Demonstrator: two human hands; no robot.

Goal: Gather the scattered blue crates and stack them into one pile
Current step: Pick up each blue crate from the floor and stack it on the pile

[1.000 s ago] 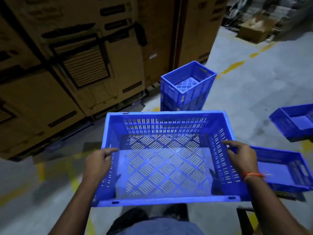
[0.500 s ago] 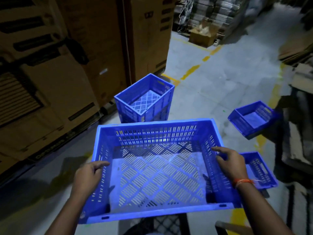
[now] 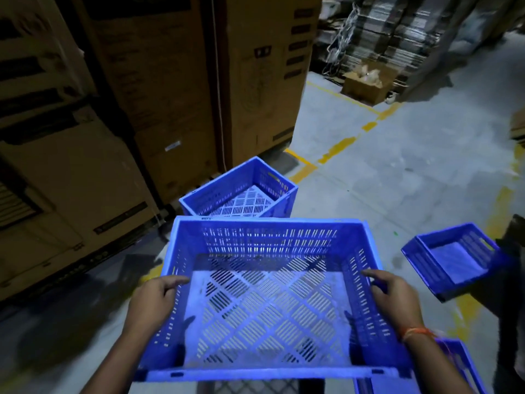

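Blue crate (image 3: 270, 302) held level between both hands — left hand (image 3: 153, 302) and right hand (image 3: 395, 300) each clamped on a short side wall, long axis crosswise — with the stacked crates (image 3: 241, 191) straight ahead on the floor, slightly nearer the left.

The held crate (image 3: 267, 294) sits between the left hand (image 3: 153, 301) and right hand (image 3: 395, 297). Just beyond it stands a crate stack (image 3: 241, 191), with cardboard boxes (image 3: 159, 89) behind and to the left. Another crate (image 3: 451, 257) lies on the floor (image 3: 397, 172) to the right.
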